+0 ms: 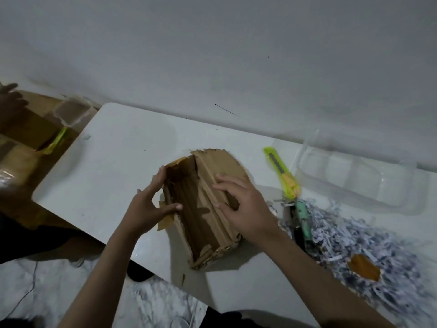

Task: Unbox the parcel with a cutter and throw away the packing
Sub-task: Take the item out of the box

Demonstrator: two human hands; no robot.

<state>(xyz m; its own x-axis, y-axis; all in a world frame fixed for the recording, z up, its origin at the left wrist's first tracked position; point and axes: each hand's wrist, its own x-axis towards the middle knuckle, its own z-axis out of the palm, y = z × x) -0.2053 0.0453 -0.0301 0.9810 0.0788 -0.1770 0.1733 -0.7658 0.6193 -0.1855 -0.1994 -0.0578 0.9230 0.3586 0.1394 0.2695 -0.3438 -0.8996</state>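
Two bare hands work an opened cardboard box (203, 209) at the middle of the white worktop (113, 152). Left hand (147, 207) pinches the box's left wall, thumb inside. Right hand (243, 209) presses spread fingers on its right flap. Right of the box lie a green cutter (281, 172), shredded paper packing (369, 245) and a clear tray (359, 181).
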